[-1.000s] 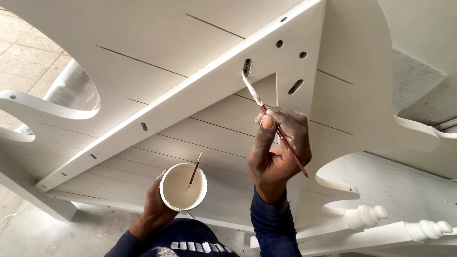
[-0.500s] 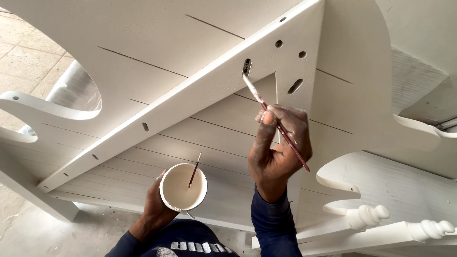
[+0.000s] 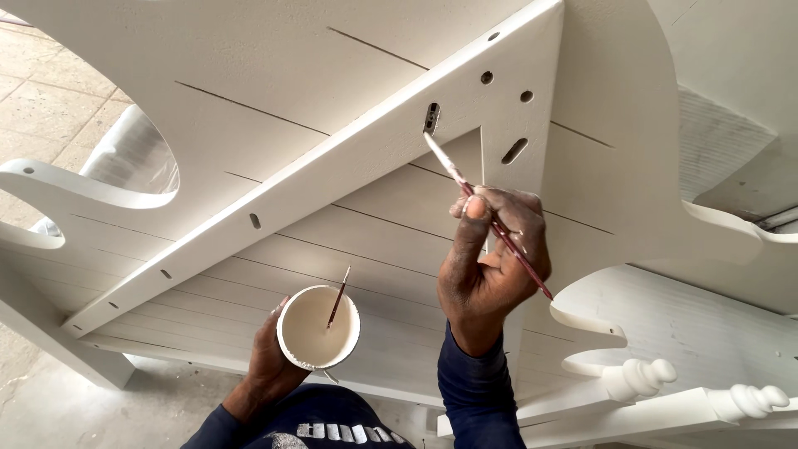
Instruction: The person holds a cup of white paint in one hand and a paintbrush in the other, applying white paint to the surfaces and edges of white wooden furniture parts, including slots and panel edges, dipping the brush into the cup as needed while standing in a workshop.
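**Brush tip at slot**

Right hand (image 3: 492,258) grips thin brush (image 3: 486,214), tip at 11 o'clock touching slot (image 3: 431,117) in white panel (image 3: 332,166). Left hand (image 3: 270,366) clasps paint cup (image 3: 318,327), second brush (image 3: 338,297) standing inside.

- The furniture panel (image 3: 274,91) is wood planks under matt white paint, with dark seams showing between the boards.
- The diagonal brace (image 3: 332,179) across it is painted wood too, matt, with a faintly grainy surface and dark slots and holes.
- The turned spindles (image 3: 640,378) at the lower right corner look smoother, with a slight sheen.
- The cup (image 3: 318,327) in the left hand (image 3: 270,366) holds smooth, creamy white paint; its rim is smeared.
- The brush (image 3: 486,218) in the right hand (image 3: 490,262) has a thin, glossy dark red handle, its tip coated white.
- The sleeve (image 3: 474,399) is dark blue cloth.
- The floor (image 3: 41,91) is rough, pale stone tile.
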